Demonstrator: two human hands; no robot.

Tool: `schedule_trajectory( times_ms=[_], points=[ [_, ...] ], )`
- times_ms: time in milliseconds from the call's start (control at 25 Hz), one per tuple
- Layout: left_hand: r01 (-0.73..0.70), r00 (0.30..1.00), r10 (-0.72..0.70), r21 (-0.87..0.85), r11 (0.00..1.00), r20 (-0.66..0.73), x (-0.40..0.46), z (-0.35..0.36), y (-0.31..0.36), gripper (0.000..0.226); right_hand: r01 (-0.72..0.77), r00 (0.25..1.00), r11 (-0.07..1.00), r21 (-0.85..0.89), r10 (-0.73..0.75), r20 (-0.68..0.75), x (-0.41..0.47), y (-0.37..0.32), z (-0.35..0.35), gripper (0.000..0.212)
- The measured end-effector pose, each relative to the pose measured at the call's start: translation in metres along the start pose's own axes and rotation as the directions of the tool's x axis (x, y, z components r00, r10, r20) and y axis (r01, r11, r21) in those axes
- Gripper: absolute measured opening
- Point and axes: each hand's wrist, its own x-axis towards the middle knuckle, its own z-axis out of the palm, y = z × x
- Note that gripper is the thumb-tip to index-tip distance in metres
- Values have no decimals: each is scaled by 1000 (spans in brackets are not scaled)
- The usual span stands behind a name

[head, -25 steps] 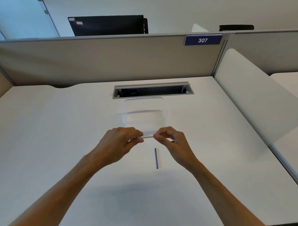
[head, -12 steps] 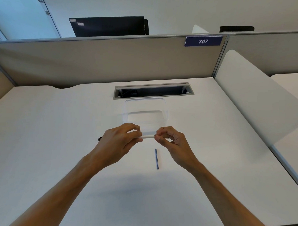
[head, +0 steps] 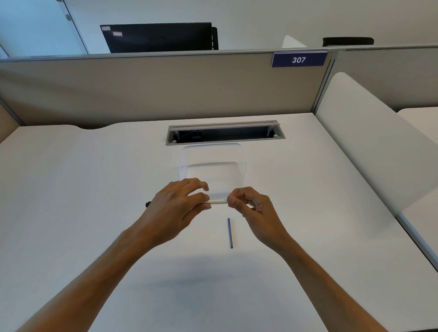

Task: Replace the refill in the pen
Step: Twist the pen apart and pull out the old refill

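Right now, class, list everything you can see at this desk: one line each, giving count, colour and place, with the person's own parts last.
pen: one, white with a dark tip, held level between both hands above the desk
refill: one, blue, lying on the desk near the right hand
container: one, clear plastic, on the desk behind the hands
desk: one, white
cable slot: one, grey, at the desk's far edge
partition: one, beige, behind the desk
sign 307: one, dark blue, on the partition
monitor: one, black, beyond the partition
left hand: one, grips the pen
right hand: one, pinches the pen's end
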Motion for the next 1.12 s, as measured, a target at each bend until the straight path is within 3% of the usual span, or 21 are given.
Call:
schedule_trajectory(
  times_ms=[320,560,1120],
  points=[
    [26,999,-25,-21,999,41,-2,3,0,23,-50,998,998,23,50,38,-3,5,-2,6],
    [34,999,-34,-5,999,40,-1,2,0,22,-23,1000,999,-40,22,-21,-3,1,2,20],
    [69,997,-68,-25,997,46,-2,0,-4,24,4,1000,1000,12,-4,17,-2,1,0,8]
  ],
)
